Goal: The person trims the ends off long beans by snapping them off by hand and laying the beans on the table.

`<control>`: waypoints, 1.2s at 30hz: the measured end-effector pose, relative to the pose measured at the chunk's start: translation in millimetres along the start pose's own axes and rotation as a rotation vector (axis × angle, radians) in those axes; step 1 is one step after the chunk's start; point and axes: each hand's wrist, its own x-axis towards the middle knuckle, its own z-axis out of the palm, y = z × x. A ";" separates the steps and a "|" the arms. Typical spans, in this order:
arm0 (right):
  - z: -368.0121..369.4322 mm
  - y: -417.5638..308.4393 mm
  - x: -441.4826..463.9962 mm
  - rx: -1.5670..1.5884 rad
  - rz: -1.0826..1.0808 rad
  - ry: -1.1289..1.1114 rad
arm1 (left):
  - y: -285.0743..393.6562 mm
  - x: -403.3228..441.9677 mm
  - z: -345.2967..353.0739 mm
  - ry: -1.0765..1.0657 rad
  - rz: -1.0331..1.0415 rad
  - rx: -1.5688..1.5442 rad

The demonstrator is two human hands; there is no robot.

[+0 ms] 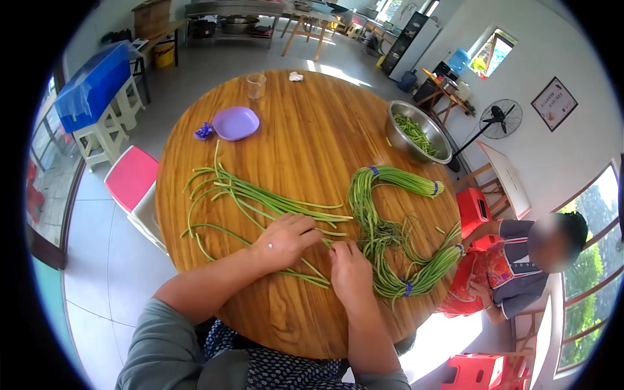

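Head view: my right hand [351, 270] is pinching a green stalk [326, 244]; my left hand [286, 238] is covering others, grip hidden.

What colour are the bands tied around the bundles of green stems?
Bluish purple; the bands show in the head view.

Bndls [374, 224] on tbl [305, 143], R/o stems [260, 194]

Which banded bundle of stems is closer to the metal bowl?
The far bundle, just below the bowl in the picture; the other banded bundle lies farther off, towards the table's near edge.
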 end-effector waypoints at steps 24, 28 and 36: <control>-0.1 33.6 5.0 1.201 0.510 -0.276 | 10.1 -0.3 1.8 -0.018 -0.141 -0.300; -1.9 19.6 5.3 0.814 0.277 -0.394 | 0.9 -4.1 -1.5 -0.044 -0.118 -0.284; 13.7 6.1 0.4 0.328 0.112 -0.247 | -5.7 -9.1 -8.0 -0.167 0.035 -0.113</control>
